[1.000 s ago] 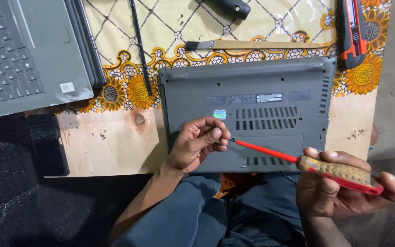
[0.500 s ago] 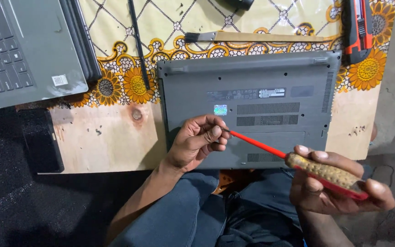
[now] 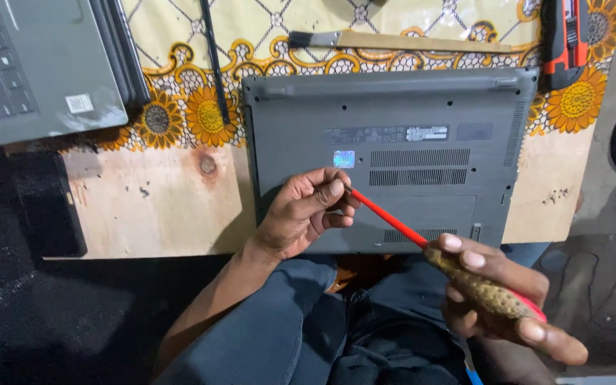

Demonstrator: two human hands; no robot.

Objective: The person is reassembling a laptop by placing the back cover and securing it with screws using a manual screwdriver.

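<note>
The right hand has a closed grip around the worn handle of a red screwdriver, held just off the near edge of the tabletop. Its red shaft slants up and left to the left hand, whose fingertips pinch the tip against the underside of a grey laptop lying upside down on the wood. Beyond the laptop, on a sunflower-patterned cloth, lie a flat brush and a red utility knife. A second, open laptop sits far left.
</note>
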